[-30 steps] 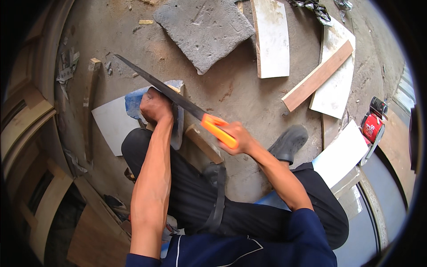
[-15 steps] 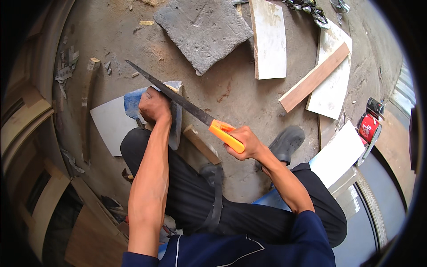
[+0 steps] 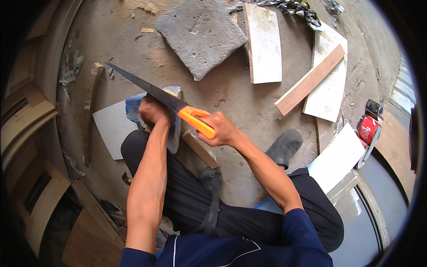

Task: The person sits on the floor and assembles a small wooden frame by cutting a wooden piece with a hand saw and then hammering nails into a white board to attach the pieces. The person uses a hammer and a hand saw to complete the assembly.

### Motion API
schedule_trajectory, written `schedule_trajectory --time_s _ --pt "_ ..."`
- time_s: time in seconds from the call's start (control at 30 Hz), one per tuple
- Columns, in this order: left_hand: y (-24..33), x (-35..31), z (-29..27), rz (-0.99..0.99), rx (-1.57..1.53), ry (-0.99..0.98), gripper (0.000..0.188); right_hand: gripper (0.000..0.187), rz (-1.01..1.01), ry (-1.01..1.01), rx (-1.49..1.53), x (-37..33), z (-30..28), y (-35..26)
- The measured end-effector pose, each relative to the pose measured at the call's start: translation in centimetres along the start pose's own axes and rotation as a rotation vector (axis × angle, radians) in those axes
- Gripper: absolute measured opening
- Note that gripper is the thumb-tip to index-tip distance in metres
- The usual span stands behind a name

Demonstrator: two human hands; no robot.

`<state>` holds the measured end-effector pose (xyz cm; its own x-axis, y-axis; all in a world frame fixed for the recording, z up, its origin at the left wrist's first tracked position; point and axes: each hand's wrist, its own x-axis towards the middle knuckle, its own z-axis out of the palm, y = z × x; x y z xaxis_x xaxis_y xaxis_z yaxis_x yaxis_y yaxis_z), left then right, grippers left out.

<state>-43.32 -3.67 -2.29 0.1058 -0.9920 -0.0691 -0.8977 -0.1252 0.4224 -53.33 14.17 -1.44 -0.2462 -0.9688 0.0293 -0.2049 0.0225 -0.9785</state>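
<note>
My right hand (image 3: 219, 128) is closed round the orange handle of a handsaw (image 3: 144, 87). Its dark blade runs up and to the left, crossing the top of a blue-stained board (image 3: 175, 133) just beside my left knuckles. My left hand (image 3: 154, 110) is curled closed on that board, by the blade; its fingertips are hidden. Under and left of the board, a white panel (image 3: 109, 127) lies by my knee. A short wooden block (image 3: 201, 149) sits on the floor between the board and my foot.
A grey concrete slab (image 3: 202, 38) lies ahead. White boards (image 3: 265, 44) and a brown wooden strip (image 3: 311, 80) lie to the right, near a red can (image 3: 367, 129). On the left stand wooden frames (image 3: 29, 118) and a narrow timber (image 3: 92, 111).
My right hand has pushed the saw forward and left, so the blade reaches farther past my left hand and the handle is nearer the board. The left hand keeps its grip.
</note>
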Motion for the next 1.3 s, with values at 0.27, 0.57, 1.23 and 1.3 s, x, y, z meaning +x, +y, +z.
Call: schedule_trajectory --time_s 0.27,0.57,1.23,1.3 --pt "-1.2 0.2 0.6 -0.073 0.068 0.018 0.049 0.02 0.051 0.001 0.148 -4.5 -0.9 0.7" --pt "-1.4 0.9 1.1 -0.077 0.114 0.046 0.047 0.015 0.019 -0.003 0.091 -2.1 0.8 1.3" --pt "-2.0 0.7 1.1 0.071 0.099 0.09 0.045 0.01 0.05 -0.064 0.027 -2.0 -1.0 -0.3" --pt "-0.7 0.1 0.8 0.066 0.018 0.017 0.043 0.016 0.05 -0.091 -0.019 1.6 -0.1 -0.4"
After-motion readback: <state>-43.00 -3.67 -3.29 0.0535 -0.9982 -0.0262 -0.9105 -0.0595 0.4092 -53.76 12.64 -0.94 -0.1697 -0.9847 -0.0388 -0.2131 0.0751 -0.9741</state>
